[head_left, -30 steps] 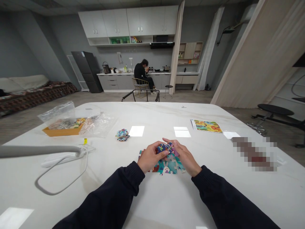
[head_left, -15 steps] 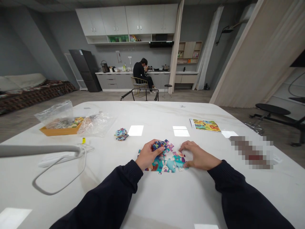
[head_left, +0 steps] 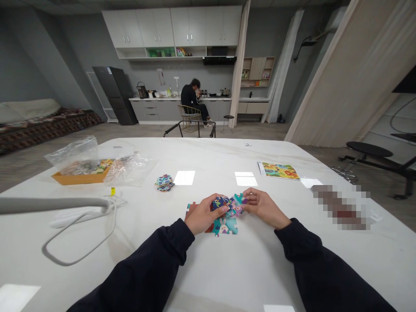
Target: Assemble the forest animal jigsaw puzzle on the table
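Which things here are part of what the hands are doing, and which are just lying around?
Part of it: left hand, right hand, puzzle pieces they hold, joined pieces below, small pile of pieces, orange tray, colourful picture card.

Lying around: white cable, small yellow tag, round black stool.

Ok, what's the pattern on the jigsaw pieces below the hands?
The jigsaw pieces are teal with a white rabbit; head view.
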### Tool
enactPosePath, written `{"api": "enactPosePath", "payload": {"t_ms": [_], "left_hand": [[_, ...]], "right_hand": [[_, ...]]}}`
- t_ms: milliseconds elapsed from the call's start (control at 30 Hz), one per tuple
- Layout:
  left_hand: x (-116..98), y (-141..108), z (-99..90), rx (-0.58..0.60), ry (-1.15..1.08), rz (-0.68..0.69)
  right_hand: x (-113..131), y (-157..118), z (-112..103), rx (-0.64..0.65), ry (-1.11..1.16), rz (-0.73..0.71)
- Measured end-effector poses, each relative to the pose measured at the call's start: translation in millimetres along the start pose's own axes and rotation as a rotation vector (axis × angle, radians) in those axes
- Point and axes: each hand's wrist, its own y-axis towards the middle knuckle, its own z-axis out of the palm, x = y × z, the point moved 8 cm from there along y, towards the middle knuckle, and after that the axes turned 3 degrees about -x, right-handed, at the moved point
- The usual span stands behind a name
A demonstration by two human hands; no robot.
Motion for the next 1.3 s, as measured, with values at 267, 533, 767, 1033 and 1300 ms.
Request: {"api": "enactPosePath", "payload": {"t_ms": [267, 533, 767, 1033, 1300], "left_hand": [[-10.1, 4.7, -31.0, -0.257, -0.131, 0.106], [-11.7, 2.3, -32.7, -0.27, -0.607, -0.017], [-5.5, 0.1, -31.8, -0.263, -0.958, -0.183], [-11.4, -1.8, -25.0, -0.18, -0.833, -0.118], [-2.2, -1.8, -4.6, -0.046, -0.457, -0.107]], "right_hand": [[21.2, -11.0, 30.5, 0.048, -0.112, -0.186], [22.0, -25.5, 40.5, 0.189, -0.701, -0.293], [15.1, -26.1, 42.7, 0.157, -0.704, -0.164], [3.2, -19.2, 33.4, 0.084, -0.402, -0.022], [2.5, -8.1, 23.6, -0.044, 0.09, 0.046]]}}
